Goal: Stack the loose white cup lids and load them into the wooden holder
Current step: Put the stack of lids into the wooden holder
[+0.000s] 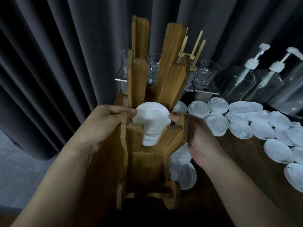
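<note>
Stacked white round plastic cup lids (151,118) sit pinched between our left grip (105,125) and right grip (196,133), fingertips on opposite rims, inside the tall slatted wooden holder (144,166). Loose white lids (262,130) lie scattered on the dark wooden worktop (237,161) to the right, near clear pump bottles (242,82).

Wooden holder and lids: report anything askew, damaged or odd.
Nothing damaged. The lid stack sits neatly in the wooden holder, pinched between left hand and right hand. The only disorder is loose lids strewn, some overlapping, on the table at right.
</note>
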The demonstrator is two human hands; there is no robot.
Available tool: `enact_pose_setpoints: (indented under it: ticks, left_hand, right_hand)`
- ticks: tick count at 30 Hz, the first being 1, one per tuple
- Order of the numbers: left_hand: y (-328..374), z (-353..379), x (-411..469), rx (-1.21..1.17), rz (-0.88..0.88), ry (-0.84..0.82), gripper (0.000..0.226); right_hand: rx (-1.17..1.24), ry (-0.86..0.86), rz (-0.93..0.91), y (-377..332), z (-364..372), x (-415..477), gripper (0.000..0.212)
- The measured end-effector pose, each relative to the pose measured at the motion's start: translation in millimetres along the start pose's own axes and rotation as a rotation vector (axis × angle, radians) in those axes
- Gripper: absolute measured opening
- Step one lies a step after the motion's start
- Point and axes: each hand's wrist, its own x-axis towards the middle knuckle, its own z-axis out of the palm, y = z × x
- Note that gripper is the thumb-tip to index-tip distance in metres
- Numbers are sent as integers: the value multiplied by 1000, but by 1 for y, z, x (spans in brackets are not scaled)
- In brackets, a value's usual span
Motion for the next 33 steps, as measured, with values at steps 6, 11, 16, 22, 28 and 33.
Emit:
enact_pose_setpoints:
  ticks: [6, 11, 16, 22, 28, 33]
  left_hand:
    - [-5, 0, 2, 1, 12, 18, 30]
    - [-6, -1, 3, -8, -3, 26, 17]
    - [-3, 0, 3, 18, 10, 12, 24]
    - [-3, 1, 4, 39, 7, 6, 25]
    - [-6, 4, 1, 13, 26, 45, 30]
    - [-4, 7, 0, 68, 57, 64, 19]
  right_hand:
    - [29, -13, -4, 1, 2, 1, 11]
    - [23, 4, -7, -3, 5, -1, 14]
    - [-47, 72, -22, -9, 9, -4, 12]
    - [-114, 92, -39, -11, 9, 0, 7]
    - [-120, 59, -52, -8, 7, 1, 7]
    - [-132, 23, -62, -15, 4, 0, 7]
